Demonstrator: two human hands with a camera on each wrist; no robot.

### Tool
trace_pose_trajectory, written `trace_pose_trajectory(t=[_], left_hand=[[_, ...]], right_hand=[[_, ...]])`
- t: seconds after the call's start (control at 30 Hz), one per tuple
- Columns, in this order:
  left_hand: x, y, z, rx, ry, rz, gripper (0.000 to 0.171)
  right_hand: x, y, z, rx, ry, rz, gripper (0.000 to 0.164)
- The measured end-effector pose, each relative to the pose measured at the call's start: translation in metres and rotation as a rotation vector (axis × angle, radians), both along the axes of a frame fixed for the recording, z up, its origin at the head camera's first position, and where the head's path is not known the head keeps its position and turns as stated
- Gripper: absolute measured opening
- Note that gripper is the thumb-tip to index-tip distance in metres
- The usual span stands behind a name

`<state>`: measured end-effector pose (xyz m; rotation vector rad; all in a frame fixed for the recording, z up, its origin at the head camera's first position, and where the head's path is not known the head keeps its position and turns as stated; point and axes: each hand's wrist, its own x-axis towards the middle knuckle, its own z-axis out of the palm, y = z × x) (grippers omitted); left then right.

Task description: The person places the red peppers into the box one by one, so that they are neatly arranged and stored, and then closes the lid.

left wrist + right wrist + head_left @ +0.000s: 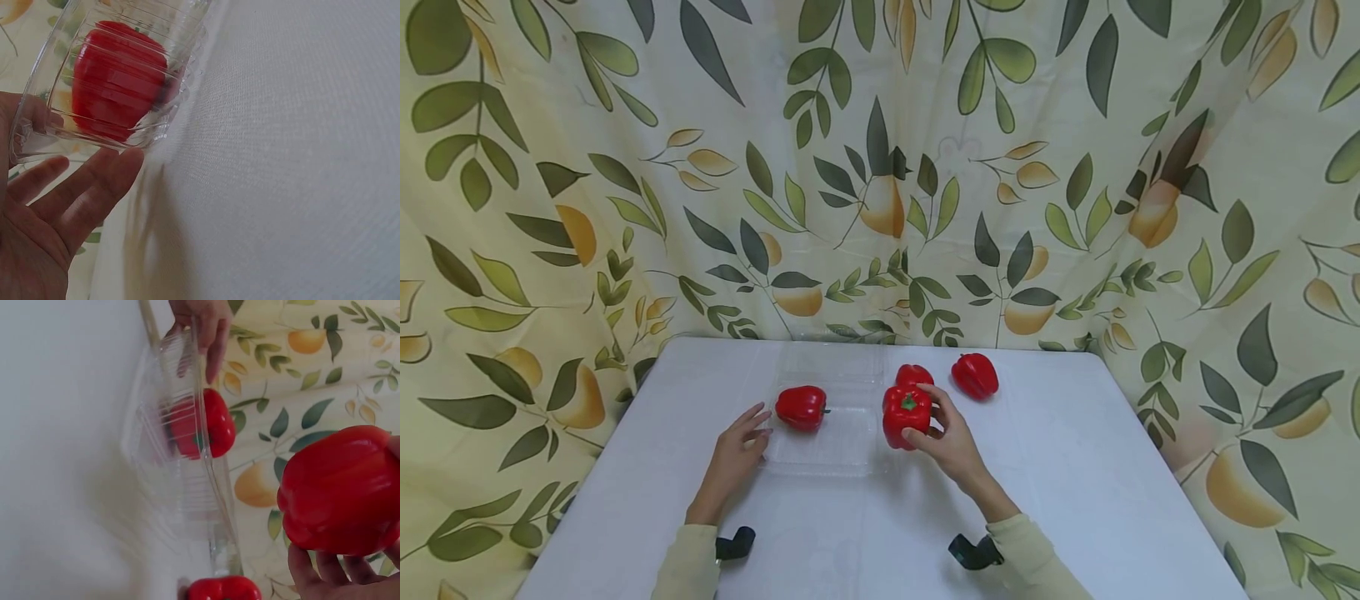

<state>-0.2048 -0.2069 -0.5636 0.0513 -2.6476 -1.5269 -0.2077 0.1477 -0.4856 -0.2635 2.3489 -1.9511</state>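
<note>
While a red bell pepper point(907, 416) is gripped in the right hand point(951, 442), fingers curled round it just above the table point(1075, 500), the step in hand is judged to be the loading of peppers into the clear plastic container point(831, 417). That held pepper is kept at the container's right edge, not yet inside it. The left hand point(733, 454) is laid with straight, relaxed fingers against the container's left rim, nothing being clasped; the tray seems to be steadied by it. For the next move, the held pepper would need to be carried over the right rim and lowered into the free space, without the light tray being pushed askew. Inside the container, one pepper on its side point(802, 407) is seen at the left. Farther back, a second loose pepper point(913, 375) is partly hidden behind the held one, and a third point(975, 375) lies on the table near the patterned curtain point(880, 167).
</note>
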Motion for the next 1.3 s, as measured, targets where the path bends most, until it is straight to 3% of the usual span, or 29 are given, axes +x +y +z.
trace_pose_trajectory(t=[0.33, 1.3], left_hand=[[-0.001, 0.0, -0.001, 0.0, -0.02, 0.009, 0.041], [0.0, -0.001, -0.001, 0.001, -0.001, -0.002, 0.041]], right_hand=[[-0.003, -0.016, 0.007, 0.009, 0.038, 0.031, 0.082], [-0.01, -0.068, -0.005, -0.06, -0.013, 0.091, 0.074]])
